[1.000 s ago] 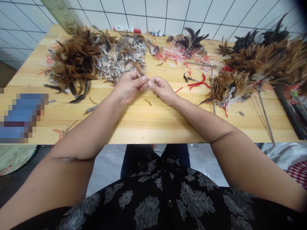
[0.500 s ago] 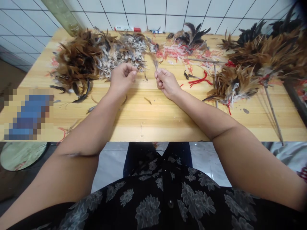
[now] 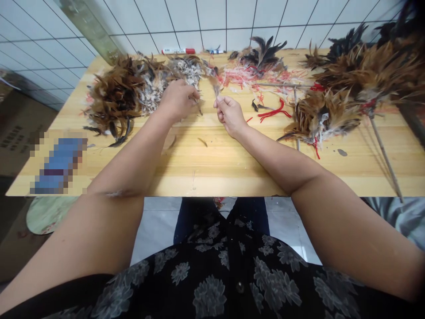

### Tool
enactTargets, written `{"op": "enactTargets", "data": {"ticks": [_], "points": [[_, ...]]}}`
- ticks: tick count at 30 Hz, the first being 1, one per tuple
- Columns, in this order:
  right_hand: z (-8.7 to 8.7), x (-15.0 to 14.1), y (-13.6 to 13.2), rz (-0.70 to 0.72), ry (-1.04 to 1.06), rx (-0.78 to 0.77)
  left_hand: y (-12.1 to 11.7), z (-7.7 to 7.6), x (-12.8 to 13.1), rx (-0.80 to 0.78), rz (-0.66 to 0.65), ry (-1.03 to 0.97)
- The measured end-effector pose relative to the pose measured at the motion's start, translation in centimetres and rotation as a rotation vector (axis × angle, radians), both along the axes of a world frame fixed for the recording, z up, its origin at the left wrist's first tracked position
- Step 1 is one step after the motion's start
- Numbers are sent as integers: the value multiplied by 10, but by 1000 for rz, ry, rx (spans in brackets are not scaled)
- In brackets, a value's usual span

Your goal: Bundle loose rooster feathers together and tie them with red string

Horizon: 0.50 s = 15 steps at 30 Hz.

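Observation:
My right hand (image 3: 229,116) is closed, pinching a small greyish-brown feather (image 3: 216,85) upright between thumb and fingertips. My left hand (image 3: 179,101) reaches over the near right edge of a pile of pale, fluffy-ended feathers (image 3: 152,91). Its fingers are bent and apart, and nothing shows in them. Close to its fingertips lies a thin dark feather (image 3: 200,107); whether they touch, I cannot tell. Long brown feathers (image 3: 116,91) make up the left part of the pile.
At right stand brown feather bundles (image 3: 322,113) and a thin stick (image 3: 385,153) reaching past the table edge. Red cords (image 3: 274,110) lie nearer the middle. Red and white shreds (image 3: 239,76), a red-capped marker (image 3: 177,51) and a blue marker (image 3: 215,52) lie along the tiled wall.
My hands have come apart from where they met at the middle. The feather now stands in my right hand, and my left hand has moved back towards the pile. The view has shifted slightly.

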State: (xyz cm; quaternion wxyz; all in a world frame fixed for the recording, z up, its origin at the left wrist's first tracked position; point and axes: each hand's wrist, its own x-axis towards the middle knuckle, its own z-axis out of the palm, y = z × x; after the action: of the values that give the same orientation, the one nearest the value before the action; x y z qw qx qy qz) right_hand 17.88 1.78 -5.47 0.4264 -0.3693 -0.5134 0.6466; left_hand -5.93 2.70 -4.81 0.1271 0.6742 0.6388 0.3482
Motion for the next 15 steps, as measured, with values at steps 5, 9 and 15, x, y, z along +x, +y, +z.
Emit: {"op": "enactTargets", "data": {"ticks": [5,9,15], "points": [[-7,-2,5,-11,-9,47,7,-12,5,-19,203,-75],[-11,-3,5,24,-23,101,8,-26,9,-124,192,-18],[-13,-2,4,18,-48,122,-5,-28,26,1,-6,-240]]}}
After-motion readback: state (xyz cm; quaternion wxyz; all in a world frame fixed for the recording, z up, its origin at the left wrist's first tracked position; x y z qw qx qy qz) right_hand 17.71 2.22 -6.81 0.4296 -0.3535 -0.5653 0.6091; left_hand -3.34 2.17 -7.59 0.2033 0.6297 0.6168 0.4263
